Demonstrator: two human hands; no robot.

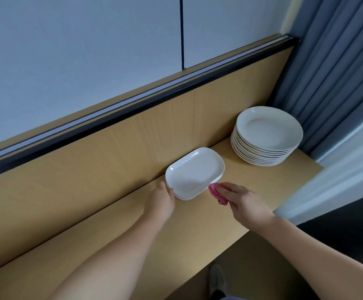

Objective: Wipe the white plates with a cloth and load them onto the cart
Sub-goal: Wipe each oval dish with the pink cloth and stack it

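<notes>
Pink cloth (216,191) in right grip (245,204) beside plate (194,173).

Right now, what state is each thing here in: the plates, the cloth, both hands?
rectangular plates: short stack on the wooden counter, gripped at the left edge.
round plates: taller stack, untouched, by the curtain.
pink cloth: bunched up, at the rectangular stack's right edge.
left hand: grips the rectangular plates.
right hand: holds the pink cloth.
</notes>
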